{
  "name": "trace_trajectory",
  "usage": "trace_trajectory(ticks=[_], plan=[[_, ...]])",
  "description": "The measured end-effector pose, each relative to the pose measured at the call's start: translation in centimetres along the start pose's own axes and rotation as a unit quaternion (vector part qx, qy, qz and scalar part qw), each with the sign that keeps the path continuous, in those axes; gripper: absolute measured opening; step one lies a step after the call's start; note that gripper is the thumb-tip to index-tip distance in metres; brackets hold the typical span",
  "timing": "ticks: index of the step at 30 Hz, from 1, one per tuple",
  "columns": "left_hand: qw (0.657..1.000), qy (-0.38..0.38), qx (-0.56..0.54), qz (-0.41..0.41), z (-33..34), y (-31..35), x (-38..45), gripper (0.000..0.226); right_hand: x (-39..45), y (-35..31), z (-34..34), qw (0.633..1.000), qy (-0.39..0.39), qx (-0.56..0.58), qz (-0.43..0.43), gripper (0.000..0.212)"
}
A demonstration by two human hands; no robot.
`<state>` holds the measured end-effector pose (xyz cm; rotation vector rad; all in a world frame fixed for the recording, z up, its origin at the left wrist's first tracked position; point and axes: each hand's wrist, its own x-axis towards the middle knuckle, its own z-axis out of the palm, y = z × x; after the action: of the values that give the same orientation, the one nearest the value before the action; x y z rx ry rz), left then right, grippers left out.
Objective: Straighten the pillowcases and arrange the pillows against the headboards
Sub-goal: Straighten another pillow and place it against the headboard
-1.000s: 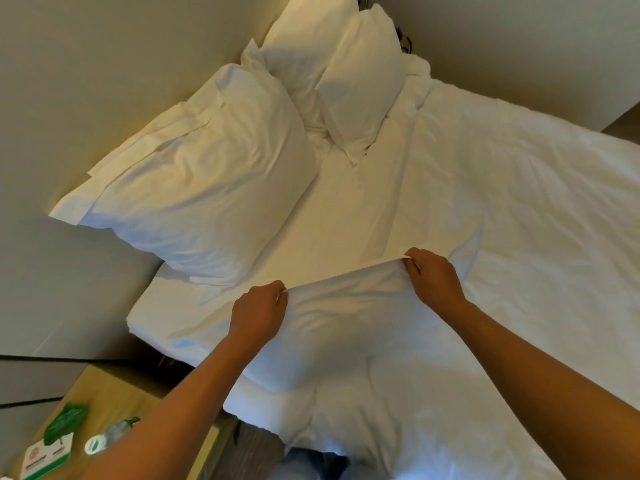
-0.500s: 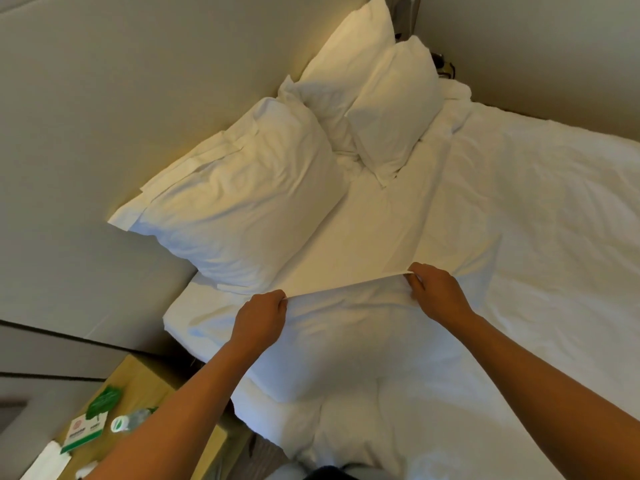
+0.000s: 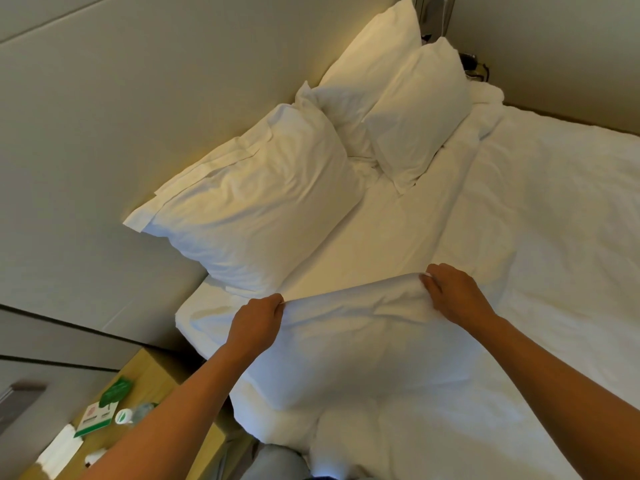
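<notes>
Three pillows (image 3: 256, 206) line the headboard (image 3: 138, 98) (nightstand (image 3: 162, 372) probably beside bed (image 3: 536, 237)).

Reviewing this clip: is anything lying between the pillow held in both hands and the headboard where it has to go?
Partly. The held pillow faces a bare strip of sheet, but the large pillow already leans on the headboard straight ahead on the left. Left hand and right hand grip its far edge.
</notes>
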<state>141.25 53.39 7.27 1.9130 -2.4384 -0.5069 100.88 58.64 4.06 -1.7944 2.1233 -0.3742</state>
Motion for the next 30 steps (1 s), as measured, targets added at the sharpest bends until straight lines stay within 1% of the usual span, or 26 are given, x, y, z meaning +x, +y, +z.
trace_trajectory(ticks=[6, 9, 11, 15, 18, 21, 23, 27, 30], plan=[[1.0, -0.016, -0.006, -0.022, 0.2, -0.4, 1.6, 0.026, 0.7, 0.0, -0.7, 1.0, -0.007, 0.009, -0.008, 0.027], [1.0, -0.016, 0.008, -0.014, 0.5, -0.4, 2.0, 0.029, 1.3, 0.2, -0.6, 1.0, -0.014, 0.014, 0.006, 0.03], [1.0, -0.017, 0.014, -0.015, 0.5, -0.3, 2.3, 0.032, 1.5, 0.3, -0.5, 0.999, -0.02, 0.037, 0.022, 0.031], [0.999, -0.012, 0.024, -0.018, 0.1, -0.1, 2.2, 0.03, 1.5, 0.3, -0.5, 0.997, -0.026, 0.061, 0.039, 0.031], [0.999, 0.003, 0.026, -0.028, -0.4, 0.1, 2.0, 0.03, 1.2, -0.3, -0.9, 0.998, 0.006, 0.057, 0.038, 0.036], [0.999, 0.014, 0.028, -0.031, -1.0, 0.4, 1.7, 0.03, 1.0, -1.2, -1.8, 0.998, 0.052, 0.038, 0.028, 0.035], [0.999, 0.03, 0.018, -0.027, -1.7, 0.5, 1.6, 0.03, 1.3, -1.8, -2.8, 0.995, 0.075, 0.06, 0.02, 0.036], [0.997, 0.077, -0.012, -0.007, -5.1, 0.5, 2.2, 0.028, 3.5, -3.7, -5.3, 0.991, 0.116, 0.07, -0.012, 0.034], [0.99, 0.135, -0.032, 0.002, -8.5, 0.5, 2.8, 0.026, 6.8, -5.9, -7.9, 0.984, 0.156, 0.08, -0.035, 0.032]])
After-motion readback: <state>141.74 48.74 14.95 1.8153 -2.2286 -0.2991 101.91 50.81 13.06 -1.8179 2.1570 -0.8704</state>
